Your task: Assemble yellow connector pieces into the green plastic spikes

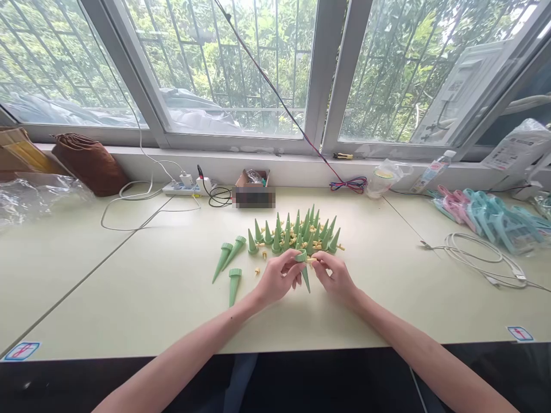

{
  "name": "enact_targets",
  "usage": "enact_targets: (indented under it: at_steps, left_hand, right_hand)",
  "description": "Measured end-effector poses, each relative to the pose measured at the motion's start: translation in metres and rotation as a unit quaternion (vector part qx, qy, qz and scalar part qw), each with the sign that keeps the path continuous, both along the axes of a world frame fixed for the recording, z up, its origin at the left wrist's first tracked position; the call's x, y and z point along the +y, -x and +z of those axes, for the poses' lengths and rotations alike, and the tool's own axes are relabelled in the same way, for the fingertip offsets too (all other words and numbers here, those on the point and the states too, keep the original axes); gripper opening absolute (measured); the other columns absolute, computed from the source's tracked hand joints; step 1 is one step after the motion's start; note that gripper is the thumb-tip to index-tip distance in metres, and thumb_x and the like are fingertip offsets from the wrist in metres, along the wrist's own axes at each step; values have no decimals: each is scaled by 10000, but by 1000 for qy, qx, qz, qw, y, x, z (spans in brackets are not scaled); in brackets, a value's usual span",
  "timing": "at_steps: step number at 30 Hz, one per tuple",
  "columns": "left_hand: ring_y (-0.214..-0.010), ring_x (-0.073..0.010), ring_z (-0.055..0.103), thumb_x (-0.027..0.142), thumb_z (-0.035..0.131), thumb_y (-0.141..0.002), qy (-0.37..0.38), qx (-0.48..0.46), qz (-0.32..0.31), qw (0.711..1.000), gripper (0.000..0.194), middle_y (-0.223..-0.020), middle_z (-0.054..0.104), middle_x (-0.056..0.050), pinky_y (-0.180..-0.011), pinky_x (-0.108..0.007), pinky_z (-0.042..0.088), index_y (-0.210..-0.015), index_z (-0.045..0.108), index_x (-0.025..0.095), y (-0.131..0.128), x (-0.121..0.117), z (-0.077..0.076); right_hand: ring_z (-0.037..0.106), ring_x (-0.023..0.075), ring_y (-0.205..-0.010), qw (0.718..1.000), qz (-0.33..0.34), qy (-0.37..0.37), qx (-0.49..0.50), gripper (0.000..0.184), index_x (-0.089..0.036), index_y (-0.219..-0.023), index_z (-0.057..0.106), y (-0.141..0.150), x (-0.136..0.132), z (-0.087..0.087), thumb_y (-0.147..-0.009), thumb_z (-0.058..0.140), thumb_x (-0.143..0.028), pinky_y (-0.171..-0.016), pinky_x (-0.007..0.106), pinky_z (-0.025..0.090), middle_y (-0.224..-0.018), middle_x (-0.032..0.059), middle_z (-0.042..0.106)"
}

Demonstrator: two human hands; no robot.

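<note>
Between thumb and fingers, my left hand [275,278] grips a green plastic watering spike [306,281] by its wide cap, point downward. My right hand [338,278] pinches a small yellow valve [310,261] against the side of that cap; how deep it sits cannot be made out. Just beyond both hands, several green spikes [276,242] stand point up in a cluster, with yellow valves among them. Left of my left hand lie three loose spikes, one of them a spike [235,281] near my forearm. Two small yellow pieces, including one [257,271], rest beside the cluster.
At the back are a power strip [185,187], a small box [253,192], coiled wires [349,184] and a plastic cup [382,179]. To the right lie a white cable [473,261] and bagged pink and teal items [495,215]. A brown bundle [90,163] sits far left.
</note>
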State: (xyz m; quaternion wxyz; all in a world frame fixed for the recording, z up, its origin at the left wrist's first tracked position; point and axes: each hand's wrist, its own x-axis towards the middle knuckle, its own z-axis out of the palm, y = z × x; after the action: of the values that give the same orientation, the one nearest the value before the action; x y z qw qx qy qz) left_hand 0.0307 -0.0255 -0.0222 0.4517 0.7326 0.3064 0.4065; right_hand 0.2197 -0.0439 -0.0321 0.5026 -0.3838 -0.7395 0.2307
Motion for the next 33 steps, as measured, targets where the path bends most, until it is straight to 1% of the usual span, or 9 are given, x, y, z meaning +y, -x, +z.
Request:
enact_targets:
  at_steps: [3,7,10,13,17,21,26,29,33]
  left_hand:
    - [-486,-112,578,333,515,-980,12,-4,-5,1000,157,-629,603,25,-485,-219,484,-1036,521,187,0,1,0]
    - [-504,-103,568,314,505,-984,-35,18,1,999,147,-615,575,31,-520,-216,485,-1024,548,179,2,2,-2]
    - [-512,-98,558,297,505,-983,-77,39,8,996,151,-621,567,27,-523,-207,469,-1037,572,173,2,2,-5]
    - [-504,-100,560,309,501,-984,-71,40,14,997,166,-616,575,21,-505,-204,460,-1030,580,171,2,1,-6]
    - [-476,-104,571,343,515,-980,-11,16,8,1000,184,-581,581,27,-484,-210,465,-1002,578,172,0,0,-3]
    - [-444,-111,582,398,570,-948,58,-42,-21,997,233,-587,584,29,-427,-212,454,-991,582,169,-1,1,0]
    - [-412,-106,569,436,627,-912,147,-90,-76,982,289,-572,580,38,-404,-208,431,-993,587,161,0,1,9]
    - [-395,-77,529,435,657,-894,239,-112,-103,959,294,-570,570,50,-408,-190,403,-969,571,163,1,3,13]
    - [-361,-38,438,421,725,-843,352,-163,-149,910,328,-544,491,82,-368,-158,335,-945,558,158,3,8,12]
  right_hand:
    - [475,112,-542,999,19,45,18,220,-190,-871,552,0,0,1,-1011,458,-331,-500,237,389,-706,0,531]
    - [440,99,-484,995,34,92,31,279,-188,-822,535,0,0,0,-1014,454,-373,-471,232,371,-617,-30,475]
    - [426,98,-472,993,40,105,31,294,-187,-820,533,0,-1,-1,-1017,448,-388,-475,233,377,-587,-41,454]
    - [415,99,-466,993,42,107,30,305,-191,-817,525,0,-1,-1,-1019,441,-403,-473,234,375,-567,-49,437]
    - [408,102,-471,995,41,92,24,308,-195,-796,514,1,0,0,-1018,443,-397,-472,236,362,-566,-48,429]
    - [415,108,-495,997,31,70,5,306,-197,-786,508,0,0,1,-1023,431,-375,-476,238,354,-589,-37,444]
    - [413,116,-564,999,16,-1,-37,257,-198,-803,502,-1,0,1,-1027,429,-302,-533,246,345,-661,-22,458]
    - [394,125,-596,996,14,-51,-65,228,-203,-830,500,-2,1,0,-1033,413,-259,-563,253,341,-694,-16,450]
    - [390,138,-607,989,26,-103,-102,213,-207,-892,512,-4,3,-2,-1046,367,-231,-559,257,336,-728,3,457]
